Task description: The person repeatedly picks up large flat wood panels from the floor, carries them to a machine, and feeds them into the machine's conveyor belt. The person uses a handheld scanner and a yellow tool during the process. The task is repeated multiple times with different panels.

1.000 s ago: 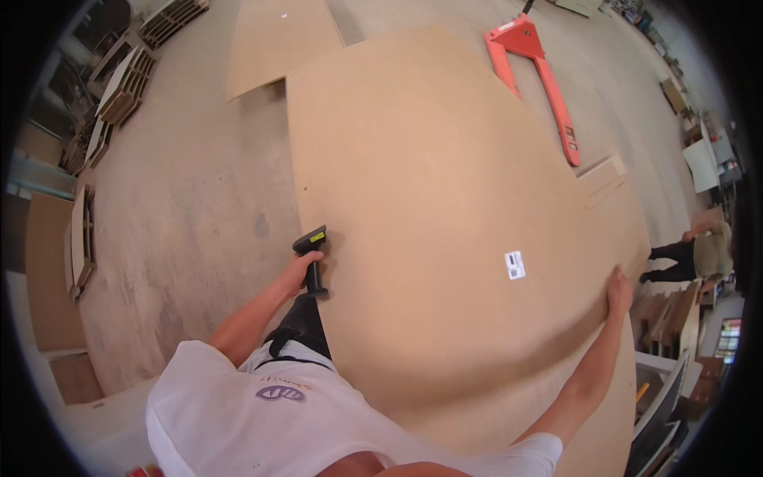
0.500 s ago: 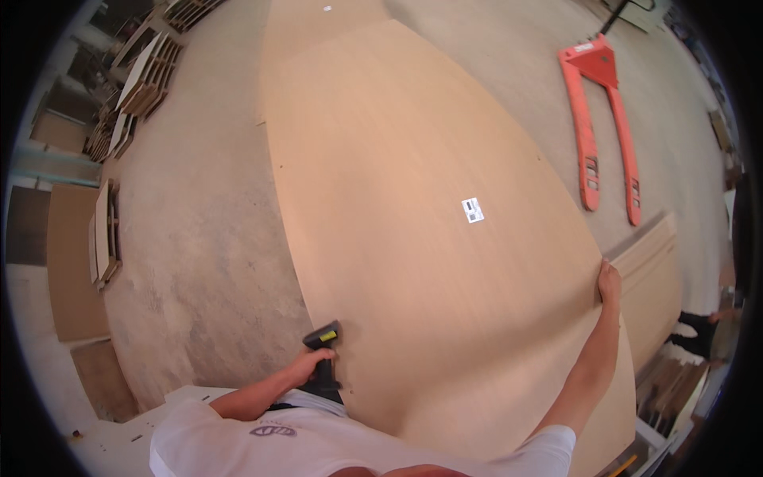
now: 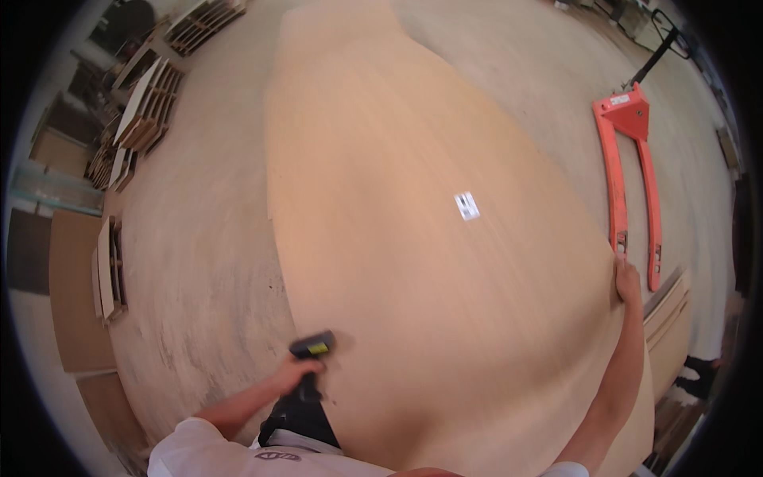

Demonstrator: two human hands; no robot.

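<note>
A large light-brown wood sheet (image 3: 381, 262) fills the middle, running from my body far ahead. A small white printed label (image 3: 467, 206) lies on its face. My left hand (image 3: 300, 374) wraps round the handle of a black pistol-grip handheld scanner (image 3: 311, 345) with a yellow patch. The scanner sits over the sheet's left edge, its front pointing toward the sheet. At the right edge of the sheet, my right hand (image 3: 627, 281) grips the rim, arm stretched out, and the sheet bows near it. Some fingers are hidden beneath.
A red pallet jack (image 3: 628, 119) stands on the floor at the right, its forks toward me. Stacked boards (image 3: 669, 314) lie below it. Stacks of panels (image 3: 149, 103) and leaning brown boards (image 3: 79, 290) line the left side. Another person's dark-clothed legs (image 3: 699, 374) show at the far right.
The view has shifted, so the pallet jack appears lower and farther right. My right hand still grips the edge, now lower in view. My left hand and scanner are slightly lower and farther left.
</note>
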